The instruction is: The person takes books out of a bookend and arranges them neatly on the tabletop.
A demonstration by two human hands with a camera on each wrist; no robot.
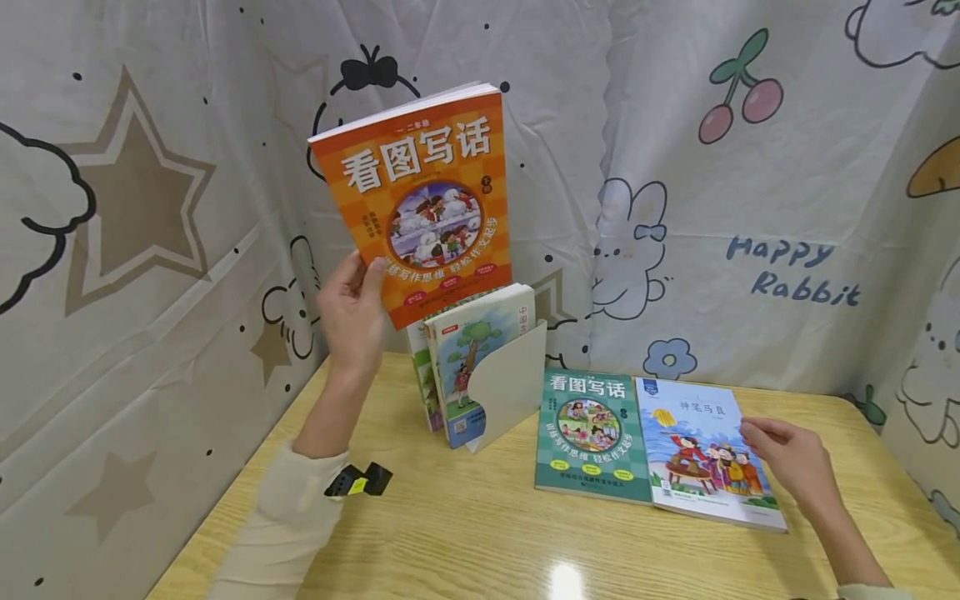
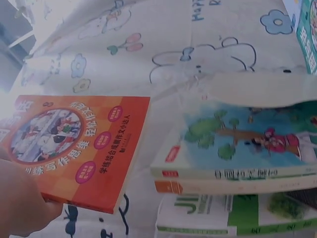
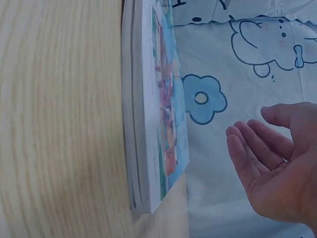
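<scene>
My left hand (image 1: pixel 351 317) pinches the orange book (image 1: pixel 435 225) by its lower left edge, thumb on the front cover and fingers behind; I hold it up in the air, tilted, its cover facing me, above and behind the white holder (image 1: pixel 513 383) in my head view; my left wrist view shows a gap between it and the books in that holder; there the tree-cover book (image 1: pixel 465 358) stands upright, with a green-and-white book (image 1: pixel 422 367) just beside it on the left; my right hand (image 1: pixel 795 462) holds nothing, its fingers loosely bent and the thumb apart from them, near the right edge of the blue book (image 1: pixel 705 450); my right wrist view shows it clear of that cover; the blue book lies face up on the wooden table (image 1: pixel 450 533), side by side with the green book (image 1: pixel 592 437), which is face up too, to the right of the holder; a pale sleeve (image 1: pixel 277 517) covers my left forearm; behind everything hangs a white cloth (image 1: pixel 555 167) printed with rabbits, stars and cherries.
</scene>
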